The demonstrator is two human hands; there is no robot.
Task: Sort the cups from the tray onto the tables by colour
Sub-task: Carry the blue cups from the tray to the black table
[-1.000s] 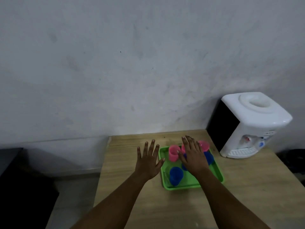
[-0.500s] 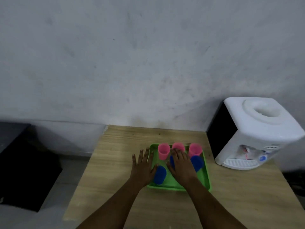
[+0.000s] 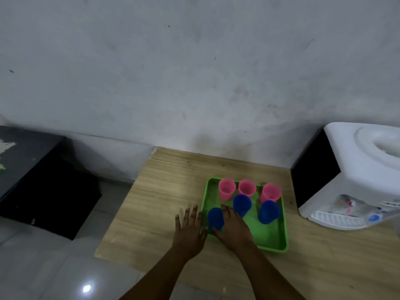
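Scuffed grey wall, glossy tiled floor, black cabinet at left

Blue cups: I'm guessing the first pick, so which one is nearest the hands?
The leftmost blue cup, at the tray's near-left corner, between both hands; the other two stand farther right.

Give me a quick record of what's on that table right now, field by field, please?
surface: wooden table against a grey wall
tray: green tray, on the table
pink cups: three, upright in the tray's far row
blue cups: three in the near row
left hand: left hand flat and spread, beside the tray's left edge
right hand: right hand over the tray, against the nearest blue cup; grip not clear
other: white water dispenser at the table's right
cups sorted out: none yet
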